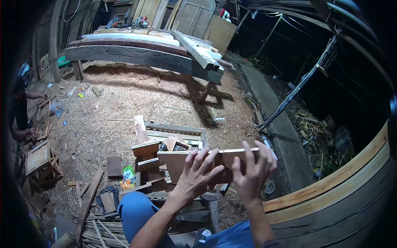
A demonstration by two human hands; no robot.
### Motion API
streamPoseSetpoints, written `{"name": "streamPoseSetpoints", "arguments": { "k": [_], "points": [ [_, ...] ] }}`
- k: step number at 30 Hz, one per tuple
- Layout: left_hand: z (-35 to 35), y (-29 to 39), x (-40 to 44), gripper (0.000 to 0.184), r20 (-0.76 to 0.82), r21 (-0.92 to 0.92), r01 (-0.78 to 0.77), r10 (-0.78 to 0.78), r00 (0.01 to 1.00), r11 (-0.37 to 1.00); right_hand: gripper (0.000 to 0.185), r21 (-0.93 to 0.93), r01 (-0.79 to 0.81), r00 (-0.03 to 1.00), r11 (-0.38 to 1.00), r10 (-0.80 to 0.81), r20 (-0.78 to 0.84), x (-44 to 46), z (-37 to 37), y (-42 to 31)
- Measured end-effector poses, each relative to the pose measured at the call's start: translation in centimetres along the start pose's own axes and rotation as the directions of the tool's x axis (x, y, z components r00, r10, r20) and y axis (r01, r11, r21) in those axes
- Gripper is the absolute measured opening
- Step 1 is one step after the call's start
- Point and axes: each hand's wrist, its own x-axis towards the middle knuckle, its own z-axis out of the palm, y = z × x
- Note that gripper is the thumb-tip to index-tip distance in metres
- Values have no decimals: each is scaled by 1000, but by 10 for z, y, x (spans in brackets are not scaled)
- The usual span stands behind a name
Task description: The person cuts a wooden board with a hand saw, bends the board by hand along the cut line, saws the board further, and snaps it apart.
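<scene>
Before me, over a low wooden frame (198, 136), stands a brown wooden board (171, 159) on edge, its pale long edge facing up. A thin line crosses that edge near the middle; I cannot tell whether it is a joint. My left hand (196, 175) curls its fingers over the top edge, with the thumb against the near face. Farther along the board, my right hand (253, 173) also bends its fingers over the edge, slightly blurred. A smaller wood block (145, 149) lies just left of the board. Beyond it sits a hand plane (175, 144), partly hidden.
A heavy workbench (132, 56) with planks and tools stands at the back. At far left, another person's hand (29, 132) is near wood pieces and a small stool-like frame (37, 159). Shavings cover the ground. Long planks (331, 186) stand at right; scrap sticks lie lower left.
</scene>
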Motion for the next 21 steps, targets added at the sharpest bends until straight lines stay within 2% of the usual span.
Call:
{"name": "streamPoseSetpoints", "arguments": {
  "k": [2, 4, 8, 9, 10, 12, 13, 14, 16, 18, 20, 21],
  "points": [
    [13, 2, -3, 56, -52, 20, -31, 32, 998, 999, 32, 87, 61, 994, 994, -69, 87, 4, 13, -3],
    [17, 1, -3, 55, -63, 38, -13, 15, 998, 999, 28, 242, 44, 978, 969, -92, 189, 4, 26, -1],
    [26, -19, -5, 54, -134, 76, 27, -16, 991, 997, 22, 406, 81, 943, 910, -202, 264, 24, 32, 3],
    [22, -20, -2, 65, -173, 83, 20, -6, 985, 996, 23, 413, 88, 941, 906, -212, 264, 28, 32, 3],
    [18, -21, 2, 65, -178, 90, 27, -11, 984, 996, 23, 422, 95, 940, 902, -221, 261, 32, 34, 2],
    [9, -23, 12, 79, -192, -103, 75, -93, 977, 992, 25, 425, 112, 953, 898, -219, 211, 36, 39, 0],
    [2, -26, 14, 90, -184, -140, 103, -128, 975, 985, 25, 395, 118, 963, 911, -203, 179, 31, 44, -1],
    [-7, -28, 14, 81, -166, -231, 144, -185, 969, 962, 24, 359, 116, 972, 926, -180, 150, 24, 48, 0],
    [-17, -33, 16, 66, -106, -150, 217, -234, 967, 965, 22, 344, 93, 982, 934, -144, 125, 9, 56, 3],
    [-20, -40, 13, 34, -71, -81, 198, -204, 976, 977, 22, 329, 107, 981, 938, -154, 119, -9, 59, 4],
    [-9, -48, 4, 25, -38, -77, 185, -188, 981, 980, 22, 310, 126, 980, 942, -167, 111, -22, 69, 9],
    [-3, -47, 3, 21, -88, -20, 155, -156, 984, 988, 24, 361, 82, 987, 929, -124, 97, -30, 74, 7]
  ]
}}
